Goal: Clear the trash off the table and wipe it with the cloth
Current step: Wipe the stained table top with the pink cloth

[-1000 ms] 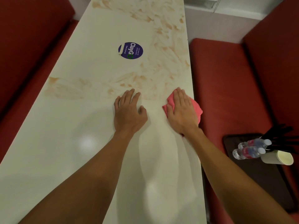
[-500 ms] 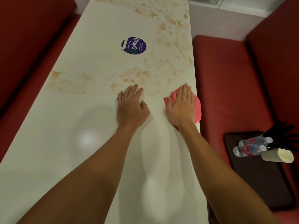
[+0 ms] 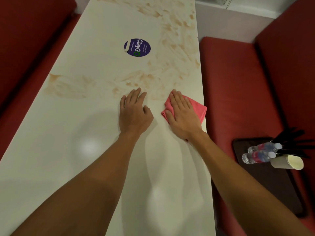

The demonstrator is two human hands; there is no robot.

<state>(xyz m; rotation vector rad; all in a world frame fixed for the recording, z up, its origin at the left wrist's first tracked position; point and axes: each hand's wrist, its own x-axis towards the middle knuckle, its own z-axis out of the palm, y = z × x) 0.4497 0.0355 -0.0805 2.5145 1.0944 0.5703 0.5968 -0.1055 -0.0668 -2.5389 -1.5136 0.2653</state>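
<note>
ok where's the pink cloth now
Head view: the pink cloth lies on the table at its right edge, under the right hand, beside the left hand.

Under the right hand [image 3: 183,114] lies a folded pink cloth [image 3: 198,108]. The long cream-white table [image 3: 68,133] shows orange-brown smears [image 3: 144,79] just beyond the left hand [image 3: 134,113] and, farther on, a round dark-purple sticker [image 3: 137,47] with white lettering. Right of the right hand, a deep red cushioned seat [image 3: 238,82] holds a dark brown tray [image 3: 272,184].
</note>
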